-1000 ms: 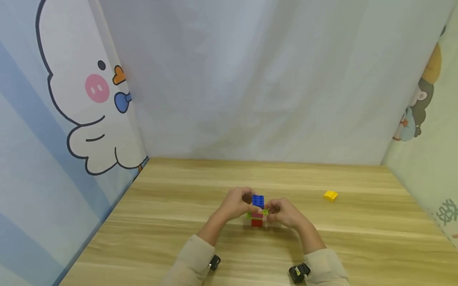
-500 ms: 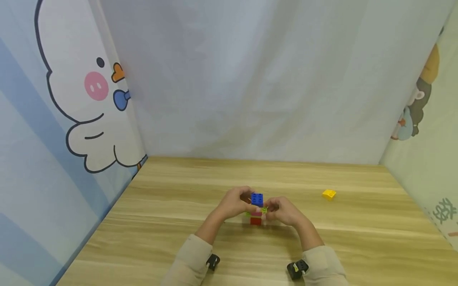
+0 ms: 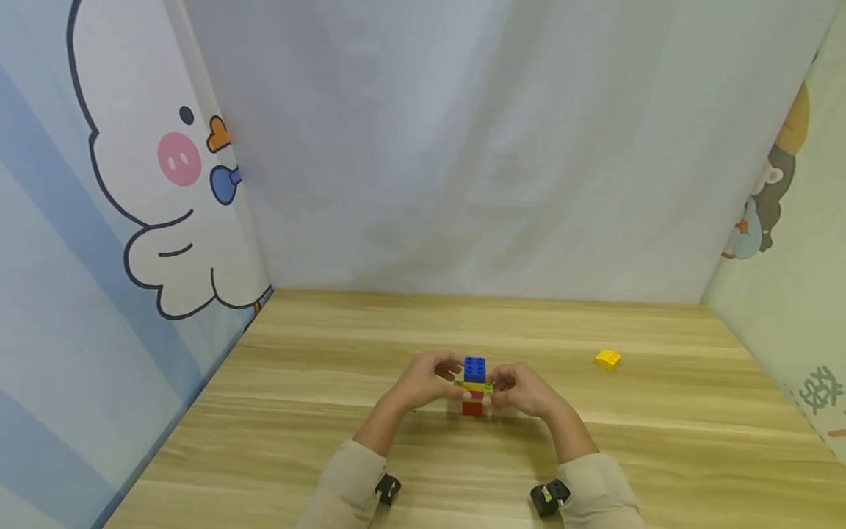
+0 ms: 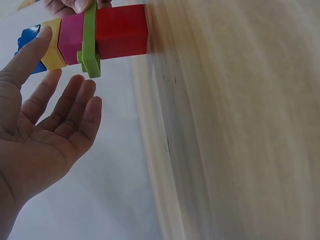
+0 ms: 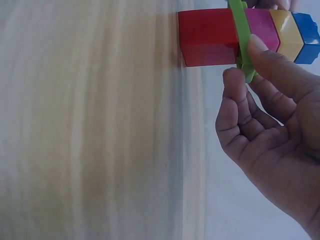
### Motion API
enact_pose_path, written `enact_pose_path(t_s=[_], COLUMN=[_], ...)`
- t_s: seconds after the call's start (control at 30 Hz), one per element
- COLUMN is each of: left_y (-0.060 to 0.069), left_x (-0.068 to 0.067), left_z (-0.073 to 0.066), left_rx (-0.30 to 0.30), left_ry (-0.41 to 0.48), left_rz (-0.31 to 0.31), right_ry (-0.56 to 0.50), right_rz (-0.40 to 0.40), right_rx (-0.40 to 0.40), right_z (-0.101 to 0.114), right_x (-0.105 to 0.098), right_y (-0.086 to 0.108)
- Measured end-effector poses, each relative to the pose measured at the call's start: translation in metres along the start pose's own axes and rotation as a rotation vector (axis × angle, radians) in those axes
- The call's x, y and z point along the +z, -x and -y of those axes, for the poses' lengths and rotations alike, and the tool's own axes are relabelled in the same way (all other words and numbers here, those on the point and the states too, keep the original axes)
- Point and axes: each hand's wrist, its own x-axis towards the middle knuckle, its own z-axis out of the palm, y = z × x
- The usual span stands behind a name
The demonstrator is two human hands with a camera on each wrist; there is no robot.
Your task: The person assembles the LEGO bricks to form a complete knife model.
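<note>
A tower of toy building bricks stands upright on the table: a red brick [image 4: 122, 32] lowest, then a long flat green brick [image 4: 90, 42], a magenta brick [image 5: 262, 30], a yellow brick [image 3: 474, 386] and a blue brick [image 3: 474, 369] on top. My left hand [image 3: 426, 380] is at the tower's left side, fingers spread and relaxed; its thumb overlaps the upper bricks in the left wrist view, contact unclear. From the right, my right hand [image 3: 525, 391] pinches the end of the green brick between thumb and fingers, its other fingers curled, as the right wrist view shows.
A loose yellow brick [image 3: 608, 359] with a slanted shape lies farther back to the right on the wooden table [image 3: 297, 441]. A pale curtain [image 3: 463, 147] hangs behind the table, and printed cloths flank both sides.
My left thumb has drawn back left and down from the tower's front, uncovering the yellow brick below the blue one. My right hand has stayed nearly still.
</note>
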Motion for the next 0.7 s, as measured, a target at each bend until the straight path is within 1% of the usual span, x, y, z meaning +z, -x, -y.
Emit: enact_pose_path(t_s=[0.2, 0.4, 0.7], left_y=[0.0008, 0.0008, -0.0013], left_x=[-0.002, -0.0001, 0.0018], left_z=[0.0063, 0.0082, 0.011], left_rx=[-0.016, -0.03, -0.076], left_ry=[0.032, 0.028, 0.021], left_rz=[0.016, 0.046, 0.034], right_ry=[0.008, 0.004, 0.007], right_rz=[-0.001, 0.005, 0.004], right_rx=[0.013, 0.002, 0.009], right_z=[0.0007, 0.0011, 0.0012], right_x=[-0.0009, -0.0015, -0.001], right_y=[-0.001, -0.0017, -0.0004])
